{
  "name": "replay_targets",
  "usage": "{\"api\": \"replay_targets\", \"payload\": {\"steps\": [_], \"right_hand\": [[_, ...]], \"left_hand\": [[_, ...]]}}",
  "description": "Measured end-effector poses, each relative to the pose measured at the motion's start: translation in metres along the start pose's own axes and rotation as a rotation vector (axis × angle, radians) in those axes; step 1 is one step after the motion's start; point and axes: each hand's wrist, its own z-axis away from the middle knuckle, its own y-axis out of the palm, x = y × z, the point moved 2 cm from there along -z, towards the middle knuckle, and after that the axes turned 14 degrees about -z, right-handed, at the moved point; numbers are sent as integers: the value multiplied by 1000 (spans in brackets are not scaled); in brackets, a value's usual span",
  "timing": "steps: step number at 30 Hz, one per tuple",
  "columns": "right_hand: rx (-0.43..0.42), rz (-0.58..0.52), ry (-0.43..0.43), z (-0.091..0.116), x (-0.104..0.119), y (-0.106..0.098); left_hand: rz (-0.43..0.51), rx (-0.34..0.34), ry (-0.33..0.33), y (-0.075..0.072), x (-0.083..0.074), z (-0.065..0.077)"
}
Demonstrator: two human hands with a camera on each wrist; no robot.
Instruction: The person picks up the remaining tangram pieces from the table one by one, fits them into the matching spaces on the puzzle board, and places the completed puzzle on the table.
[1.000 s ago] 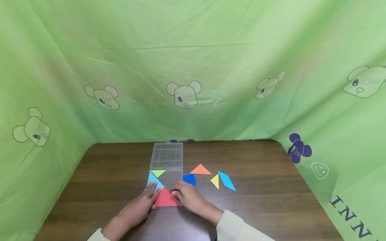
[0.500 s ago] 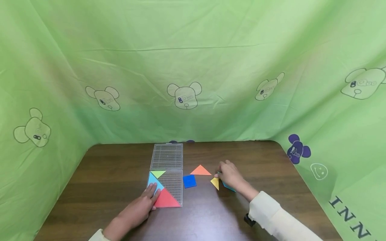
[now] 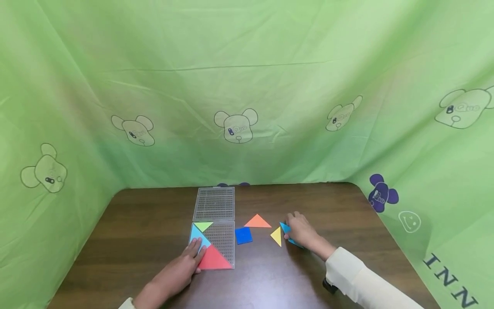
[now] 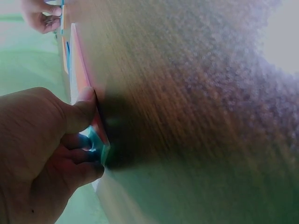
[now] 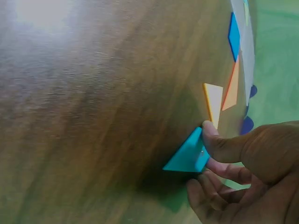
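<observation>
In the head view, my left hand holds the near left corner of a clear gridded plastic case. Its fingers lie over a light blue triangle and the left part of a red triangle; its thumb is at the front edge in the left wrist view. A green triangle sits at the tray's far left corner. My right hand pinches a blue parallelogram tangram piece between thumb and fingers, covering part of it. Beside that piece lies a yellow triangle.
The case's lid lies unfolded behind the tray. A dark blue square is just right of the tray, with an orange triangle beyond it. Green cloth surrounds the brown wooden table at the back and sides.
My right hand has left the red triangle and moved right to the blue parallelogram, which it now pinches. My left hand has stayed at the tray's corner.
</observation>
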Motion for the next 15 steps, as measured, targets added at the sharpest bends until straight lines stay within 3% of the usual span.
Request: {"api": "replay_targets", "payload": {"steps": [8, 15], "right_hand": [[154, 29, 156, -11, -2, -6], [159, -53, 156, -15, -3, -12]], "left_hand": [[2, -25, 11, 4, 0, 0], [-6, -23, 4, 3, 1, 1]]}}
